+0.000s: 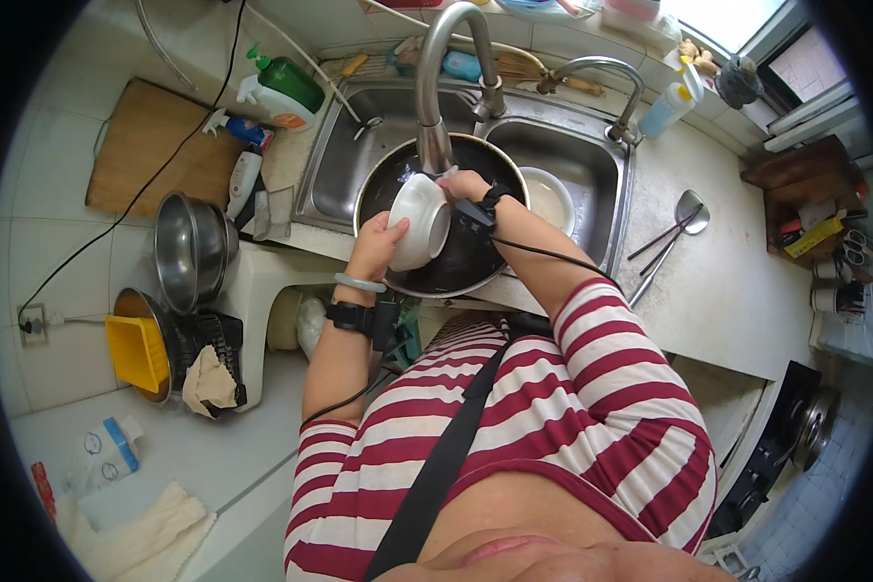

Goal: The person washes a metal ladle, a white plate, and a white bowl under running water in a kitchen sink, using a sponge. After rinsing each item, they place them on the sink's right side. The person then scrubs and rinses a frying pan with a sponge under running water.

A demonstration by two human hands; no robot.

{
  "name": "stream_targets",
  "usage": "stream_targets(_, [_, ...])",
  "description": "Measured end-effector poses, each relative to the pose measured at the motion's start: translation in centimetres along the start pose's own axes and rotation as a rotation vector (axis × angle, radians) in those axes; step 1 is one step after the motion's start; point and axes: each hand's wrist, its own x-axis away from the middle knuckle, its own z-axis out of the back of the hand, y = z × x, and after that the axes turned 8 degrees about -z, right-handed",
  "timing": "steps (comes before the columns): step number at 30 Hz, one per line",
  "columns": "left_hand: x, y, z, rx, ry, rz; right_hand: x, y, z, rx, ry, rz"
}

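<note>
My left hand [377, 246] grips a white bowl [416, 231], thumb on its outer wall. The bowl is tipped on its side above a dark wok [473, 262], which rests across the front of a double stainless-steel sink [575, 134]. My right hand [465, 186] is at the bowl's far edge with fingers bent, just below the spout of a tall faucet [434, 142]. A small pale patch shows at its fingertips; whether it is cloth, foam or water is unclear. Another white bowl [566, 193] with cloudy contents sits in the right basin, partly behind the wok and my right forearm.
A second, smaller faucet [629, 109] stands at the right basin. A ladle [692, 211] and chopsticks [642, 244] lie on the right counter. Metal basins [182, 251], a wooden board [156, 149] and spray bottles [244, 131] are at left. A black cable [553, 251] trails from my right wrist.
</note>
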Motion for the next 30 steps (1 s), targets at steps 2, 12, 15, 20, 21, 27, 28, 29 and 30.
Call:
stream_targets(2, [-0.6,0.0,-0.7,0.003,0.046,-0.042,1.1,-0.3,-0.4,0.009,0.173,0.171])
stream_targets(12, [-2.2,-0.4,-0.2,0.127,-0.016,-0.197,9.9,-9.0,0.6,-0.385,0.76,0.379])
stream_targets(15, [-1.3,-0.1,-0.5,0.279,-0.036,-0.089,7.6,-8.2,3.4,-0.833,0.39,-0.004])
stream_targets(20, [-1.2,-0.9,-1.7,0.446,-0.014,-0.117,5.2,-3.8,1.5,-1.286,-0.003,-0.301])
stream_targets(21, [-1.1,-1.0,-2.0,0.449,-0.007,-0.118,6.0,-3.9,0.9,-1.474,-0.09,-0.268])
stream_targets(27, [-2.4,-2.4,-3.5,0.191,0.054,-0.248,9.1,-6.9,-0.6,-1.959,-0.413,-0.303])
stream_targets(28, [-2.6,-2.4,-3.4,0.193,0.063,-0.252,9.6,-7.5,-0.9,-1.951,-0.421,-0.301])
stream_targets(29, [-2.7,-2.5,-3.3,0.142,0.043,-0.241,10.6,-8.6,-0.4,-1.865,-0.352,-0.322])
stream_targets(30, [-2.7,-2.7,-3.1,0.09,0.023,-0.229,11.9,-9.9,0.3,-1.779,-0.286,-0.342])
